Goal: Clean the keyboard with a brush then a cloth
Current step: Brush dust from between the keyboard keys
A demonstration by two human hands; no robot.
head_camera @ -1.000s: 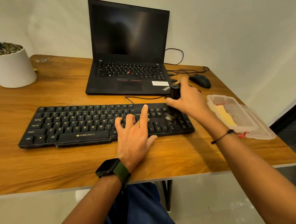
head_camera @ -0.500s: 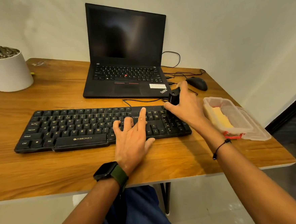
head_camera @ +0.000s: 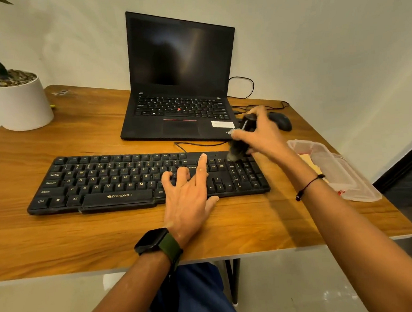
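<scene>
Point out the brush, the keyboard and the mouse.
brush [head_camera: 236, 151]: head view, on its blurred bristles.
keyboard [head_camera: 117, 195]: head view, on the space bar.
mouse [head_camera: 281, 121]: head view, on its top shell.

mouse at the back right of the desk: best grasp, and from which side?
Judging by its pose, palm the mouse over its domed hump from above, fingers pinching its long sides. Come from the front right: the right hand with the brush hides its left end, and cables lie behind.
</scene>
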